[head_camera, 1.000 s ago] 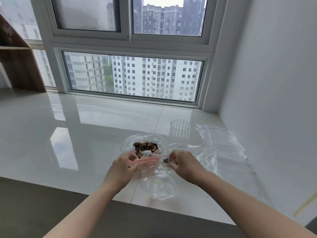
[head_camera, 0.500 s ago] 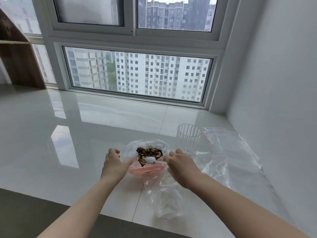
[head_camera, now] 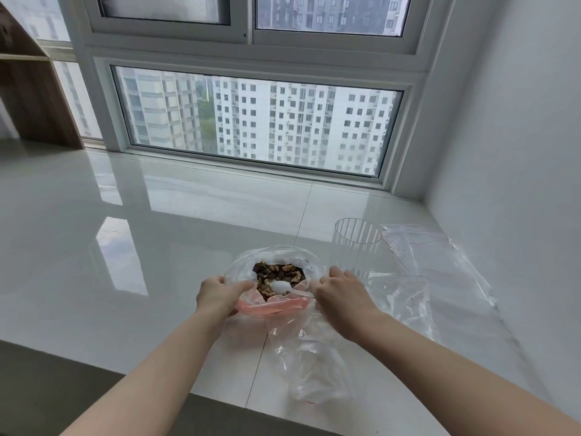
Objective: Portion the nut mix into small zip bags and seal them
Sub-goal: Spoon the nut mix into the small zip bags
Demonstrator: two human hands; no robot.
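Both hands are now moved up to the nut mix bag [head_camera: 273, 262] on the worktop [head_camera: 157, 247]: its rim is gripped by left hand [head_camera: 220, 294] and right hand [head_camera: 339, 294], a spoon [head_camera: 283, 288] lying inside.

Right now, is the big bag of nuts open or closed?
Open. The bag's mouth gapes wide, the nuts and a white spoon showing inside, while the left hand and right hand grip its rim.

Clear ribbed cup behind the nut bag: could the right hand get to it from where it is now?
Probably yes. The right hand sits just in front of the ribbed cup, with nothing between them. But its fingers are curled on the nut bag's edge, beside the white spoon, so it must let go first.
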